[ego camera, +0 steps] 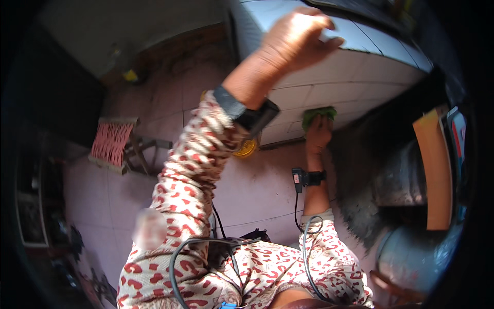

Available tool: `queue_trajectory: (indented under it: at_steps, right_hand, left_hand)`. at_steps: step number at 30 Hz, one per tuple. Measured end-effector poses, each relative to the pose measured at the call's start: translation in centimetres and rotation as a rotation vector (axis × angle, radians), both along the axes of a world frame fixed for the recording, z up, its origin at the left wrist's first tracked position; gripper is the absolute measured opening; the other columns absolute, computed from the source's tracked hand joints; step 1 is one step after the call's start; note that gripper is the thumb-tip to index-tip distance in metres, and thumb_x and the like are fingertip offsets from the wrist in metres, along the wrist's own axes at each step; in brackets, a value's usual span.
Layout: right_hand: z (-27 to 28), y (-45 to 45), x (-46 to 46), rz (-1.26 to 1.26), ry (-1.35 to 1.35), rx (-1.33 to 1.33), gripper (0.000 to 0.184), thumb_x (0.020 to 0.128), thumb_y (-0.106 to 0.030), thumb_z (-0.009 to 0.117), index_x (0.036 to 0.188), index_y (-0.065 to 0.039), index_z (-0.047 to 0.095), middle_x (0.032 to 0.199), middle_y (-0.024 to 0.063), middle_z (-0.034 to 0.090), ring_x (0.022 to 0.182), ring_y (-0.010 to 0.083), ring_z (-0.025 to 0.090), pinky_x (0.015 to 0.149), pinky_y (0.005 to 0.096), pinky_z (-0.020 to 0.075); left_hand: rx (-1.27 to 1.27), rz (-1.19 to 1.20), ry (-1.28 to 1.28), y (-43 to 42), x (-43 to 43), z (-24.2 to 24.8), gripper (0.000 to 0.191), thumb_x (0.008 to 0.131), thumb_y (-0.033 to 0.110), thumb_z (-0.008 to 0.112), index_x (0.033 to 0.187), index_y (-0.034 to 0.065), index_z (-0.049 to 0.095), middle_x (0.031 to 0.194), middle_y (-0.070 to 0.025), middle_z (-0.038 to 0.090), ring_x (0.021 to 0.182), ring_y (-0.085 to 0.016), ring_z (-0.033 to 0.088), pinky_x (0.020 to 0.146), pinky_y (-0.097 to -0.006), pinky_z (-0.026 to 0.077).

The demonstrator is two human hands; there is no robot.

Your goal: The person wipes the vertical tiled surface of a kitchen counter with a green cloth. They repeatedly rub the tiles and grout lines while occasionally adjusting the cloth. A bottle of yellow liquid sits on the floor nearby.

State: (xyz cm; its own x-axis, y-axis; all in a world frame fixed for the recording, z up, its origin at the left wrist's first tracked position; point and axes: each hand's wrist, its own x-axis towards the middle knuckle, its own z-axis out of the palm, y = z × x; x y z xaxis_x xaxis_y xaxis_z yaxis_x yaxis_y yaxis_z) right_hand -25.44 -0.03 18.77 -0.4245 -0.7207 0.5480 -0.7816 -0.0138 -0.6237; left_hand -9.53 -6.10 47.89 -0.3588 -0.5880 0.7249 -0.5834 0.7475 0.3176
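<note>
My right hand (319, 133) presses a crumpled green cloth (318, 114) against the lower part of a white-tiled side wall (343, 71), close to the floor. Higher up, my left hand (295, 36) is by the light tiled top (362, 34) of the same structure. Its fingers are curled, the thumb stands apart, and nothing shows in it. Whether it touches the tiles I cannot tell. Black straps with small devices circle both wrists. Behind my left forearm a yellow object (246, 148) is partly hidden.
On the left stands a folding stool (110, 145) with a pink woven seat. To the right are an orange panel (434, 170), a metal vessel (399, 179) and a blue-grey container (405, 255). Cables (181, 251) loop across my lap. Pinkish tiles (262, 193) cover the floor.
</note>
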Motion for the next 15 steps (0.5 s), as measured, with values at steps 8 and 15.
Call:
queue_trajectory:
  at_steps: [8,15]
  right_hand:
    - [4.9,-0.1,-2.0,0.242,-0.277,0.078,0.031,0.093,-0.028,0.052,0.098,0.0,0.063,0.084,0.0106,0.065,0.072,0.0207,0.062,0.064,0.0316,0.0481]
    - [11.4,2.5,2.0,0.397,-0.842,-0.138,0.03,0.096,-0.024,0.047,0.096,0.001,0.062,0.086,0.0063,0.063,0.075,0.015,0.054,0.07,0.0288,0.0449]
  left_hand:
    - [-0.031,-0.072,0.421,9.7,-0.8,-11.7,0.01,0.073,0.01,0.067,0.081,0.0067,0.062,0.094,-0.0106,0.06,0.083,-0.028,0.059,0.069,-0.0348,0.05]
    - [0.669,-0.073,0.622,10.3,-2.9,-17.2,0.038,0.083,0.029,0.062,0.109,0.0025,0.052,0.098,-0.0182,0.059,0.091,-0.04,0.057,0.077,-0.0398,0.048]
